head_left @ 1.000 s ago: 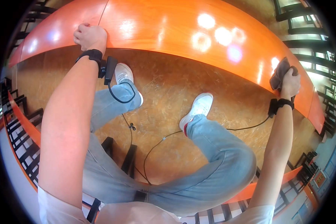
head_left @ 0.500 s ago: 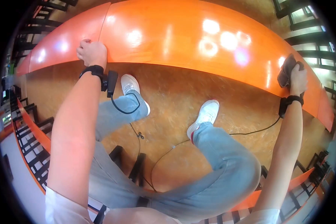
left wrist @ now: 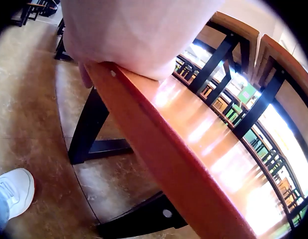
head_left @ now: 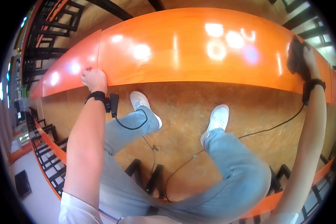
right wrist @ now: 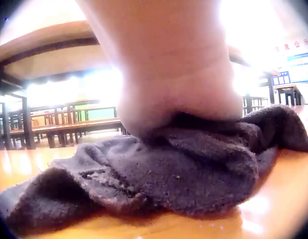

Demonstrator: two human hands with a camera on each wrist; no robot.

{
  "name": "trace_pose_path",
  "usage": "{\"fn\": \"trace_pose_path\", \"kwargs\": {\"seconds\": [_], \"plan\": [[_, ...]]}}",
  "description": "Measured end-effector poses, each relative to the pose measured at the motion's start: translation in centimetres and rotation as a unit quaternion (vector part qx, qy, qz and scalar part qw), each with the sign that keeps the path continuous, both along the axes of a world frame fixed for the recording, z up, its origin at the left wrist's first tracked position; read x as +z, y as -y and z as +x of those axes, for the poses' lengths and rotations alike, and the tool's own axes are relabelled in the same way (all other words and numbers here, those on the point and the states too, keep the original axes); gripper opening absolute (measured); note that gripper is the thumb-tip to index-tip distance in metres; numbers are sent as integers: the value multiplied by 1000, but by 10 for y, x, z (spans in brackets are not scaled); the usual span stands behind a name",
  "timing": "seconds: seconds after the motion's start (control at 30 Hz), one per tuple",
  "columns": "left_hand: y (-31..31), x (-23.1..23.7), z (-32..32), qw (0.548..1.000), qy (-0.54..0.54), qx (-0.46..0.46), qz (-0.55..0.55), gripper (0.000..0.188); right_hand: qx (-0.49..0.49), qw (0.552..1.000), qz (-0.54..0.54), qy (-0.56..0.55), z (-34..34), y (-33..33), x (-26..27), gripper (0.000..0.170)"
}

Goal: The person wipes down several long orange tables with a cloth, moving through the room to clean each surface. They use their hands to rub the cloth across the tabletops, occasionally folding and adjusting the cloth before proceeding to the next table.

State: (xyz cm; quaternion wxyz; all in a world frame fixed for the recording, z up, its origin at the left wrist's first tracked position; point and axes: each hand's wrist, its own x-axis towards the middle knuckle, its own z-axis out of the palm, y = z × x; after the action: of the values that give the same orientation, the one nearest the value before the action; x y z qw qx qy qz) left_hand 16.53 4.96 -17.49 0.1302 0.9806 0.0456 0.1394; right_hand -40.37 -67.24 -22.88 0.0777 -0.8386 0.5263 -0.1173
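Note:
A long, glossy orange bench spans the head view in front of the legs. My left hand grips it at a seam near the left end, fingers curled. From the left wrist, the hand covers the bench's corner, and a fingertip shows past the edge. At the far right, my right hand holds a dark, crumpled cloth against the bench top. Seen from the right wrist, the fuzzy grey-brown cloth lies bunched under the hand, hiding the fingers, and spreads out to both sides.
Two white shoes stand on the brown floor in front of the bench. A thin black cable trails from the right wrist across the floor. Black legs and frames of other furniture stand beyond the bench.
The head view has shifted, so bench and hands appear lower and farther right. My right hand has slid the cloth away from the bench's front edge. The left hand stays at the seam.

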Motion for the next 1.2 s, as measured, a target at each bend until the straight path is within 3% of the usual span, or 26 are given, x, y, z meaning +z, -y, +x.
{"fn": "trace_pose_path", "kwargs": {"seconds": [0.03, 0.17, 0.3, 0.33, 0.43, 0.53, 0.63, 0.73, 0.77, 0.9, 1.2], "plan": [[3, 3, -5, 1000, -2, -2, -1, 32, 18, 999, -24, -18, -1, -2, 4, 71], [0, 0, -1, 1000, -6, -9, 3, 32, -76, 994, -14, -78, 13, -51, 27, 66], [1, 0, -3, 1000, -8, -1, -5, 31, -110, 989, 25, -91, 3, -88, 30, 64], [2, 1, -3, 1000, -5, -2, -7, 31, -139, 977, 45, -154, 9, -113, 46, 63], [0, -1, -5, 1000, 4, 0, -18, 29, -133, 984, 45, -113, 2, -163, 51, 65], [0, -3, -6, 1000, 20, -11, -18, 28, -189, 966, 63, -163, 25, -224, 65, 64], [-3, -6, -5, 999, 32, -16, -13, 29, -177, 972, 99, -118, 60, -283, 77, 75], [0, -10, -3, 998, 52, -5, -32, 29, -121, 978, 112, -130, 115, -348, 94, 79], [2, -11, -6, 997, 62, -2, -37, 28, -93, 986, 50, -128, 122, -364, 82, 76], [7, -5, -12, 996, 38, 20, -78, 26, 30, 993, -5, -114, 192, -432, 88, 54], [0, 10, -23, 994, 50, 6, -101, 28, 230, 965, -52, -116, 306, -516, 101, 41]]}}
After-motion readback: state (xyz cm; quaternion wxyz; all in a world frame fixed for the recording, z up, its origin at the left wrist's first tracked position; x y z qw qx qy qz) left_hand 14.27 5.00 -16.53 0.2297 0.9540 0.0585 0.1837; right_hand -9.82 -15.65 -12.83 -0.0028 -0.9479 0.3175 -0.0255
